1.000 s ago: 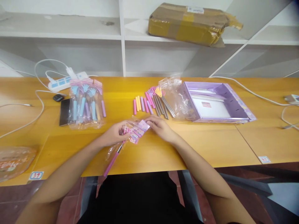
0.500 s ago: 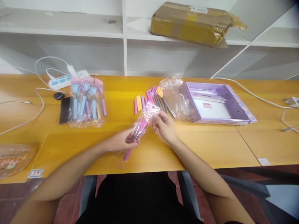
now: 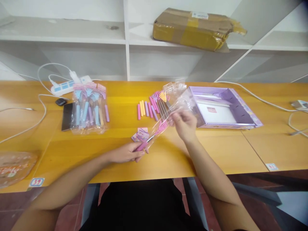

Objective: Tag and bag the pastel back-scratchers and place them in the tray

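Pink stick (image 3: 151,138) in left hand (image 3: 128,152), right hand (image 3: 185,124) now farther off

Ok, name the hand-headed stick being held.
The pink hand-headed stick with a metal shaft, gripped by the left hand; the others lie farther back.
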`<state>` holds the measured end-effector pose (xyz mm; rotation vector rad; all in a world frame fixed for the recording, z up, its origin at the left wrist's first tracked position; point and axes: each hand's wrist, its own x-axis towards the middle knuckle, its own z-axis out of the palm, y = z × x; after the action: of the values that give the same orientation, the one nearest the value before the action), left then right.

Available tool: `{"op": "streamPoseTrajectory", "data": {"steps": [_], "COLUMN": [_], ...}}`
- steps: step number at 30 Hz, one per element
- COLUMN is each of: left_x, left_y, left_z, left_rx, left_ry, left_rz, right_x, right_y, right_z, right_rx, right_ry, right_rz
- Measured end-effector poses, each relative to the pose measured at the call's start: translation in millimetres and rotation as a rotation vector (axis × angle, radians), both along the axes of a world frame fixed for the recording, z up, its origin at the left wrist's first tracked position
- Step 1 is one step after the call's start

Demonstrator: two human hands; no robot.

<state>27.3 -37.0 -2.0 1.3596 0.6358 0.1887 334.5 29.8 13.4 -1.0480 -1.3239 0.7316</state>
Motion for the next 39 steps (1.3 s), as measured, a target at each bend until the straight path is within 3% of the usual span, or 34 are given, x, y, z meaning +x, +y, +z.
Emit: {"op": "streamPoseTrajectory", "data": {"steps": [3,6,9,13,15,20,23,25,31,35,37,39], "left_x": [-1.9,-3.7,-4.3,-4.9,-5.6,-6.8,-6.0,-5.2,-6.1,-6.9,-5.0,-2.0], "left_y": [0.8,1.7,3.2,5.5,6.4,6.3,5.8,6.0,7.2,3.9,0.6,-2.6], "left_z": [-0.8,0.2,0.4,-5.0,-9.0,-11.7,-9.0,-7.6,-1.1,0.4,-2.8,-7.4], "left_rx": [-0.049,-0.049,-0.096,-0.086,-0.065,-0.055,-0.006,0.061,0.307,0.610,0.826,1.056], "left_ry": [-0.021,-0.037,-0.043,-0.019,-0.008,-0.019,-0.029,-0.046,-0.009,0.158,0.256,0.293], "left_rz": [0.053,0.074,0.114,0.172,0.179,0.199,0.249,0.288,0.353,0.193,0.107,0.068], "right_x": [50.4,106.2,138.4,139.0,132.7,124.2,111.5,93.4,23.2,-18.7,-41.4,-63.8], "right_y": [53.1,114.6,154.8,171.3,175.3,184.7,168.0,140.1,13.8,-50.4,-70.3,-82.4], "right_z": [23.2,51.8,66.3,57.4,47.9,35.1,38.7,43.3,55.4,49.1,36.7,20.1], "right_rx": [0.148,-0.046,-0.272,-0.499,-0.560,-0.422,-0.215,-0.156,-0.138,-0.269,-0.331,-0.354], "right_ry": [0.057,-0.019,-0.178,-0.450,-0.594,-0.864,-0.927,-0.941,-0.911,-0.633,-0.475,-0.342], "right_rz": [-0.254,-0.335,-0.305,-0.072,-0.041,-0.271,-0.412,-0.384,0.131,0.652,0.715,0.634]}}
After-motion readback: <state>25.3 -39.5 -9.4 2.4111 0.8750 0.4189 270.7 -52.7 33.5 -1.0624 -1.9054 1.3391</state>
